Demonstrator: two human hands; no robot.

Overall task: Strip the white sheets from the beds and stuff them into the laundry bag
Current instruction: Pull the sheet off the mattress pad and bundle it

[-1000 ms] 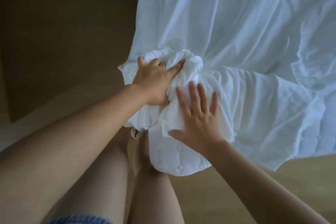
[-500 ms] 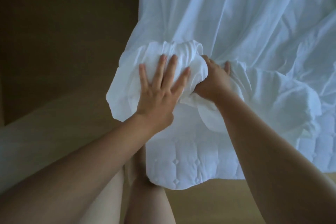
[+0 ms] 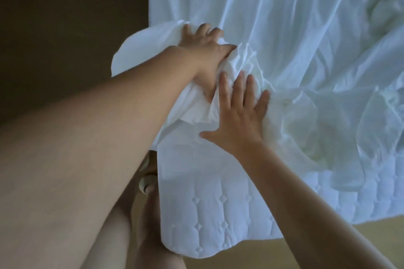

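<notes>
At the mattress (image 3: pixel 218 214) corner, sheet (image 3: pixel 284 17) is gripped by left hand (image 3: pixel 203 48), pinned by spread right hand (image 3: pixel 238 116); slack should be gathered.

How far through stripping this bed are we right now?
Done: the near corner is off, baring the quilted mattress pad. In hand: the left hand grips the bunched white sheet while the right hand presses flat on it. Left: most of the sheet is not yet gathered; no laundry bag is in view.
</notes>
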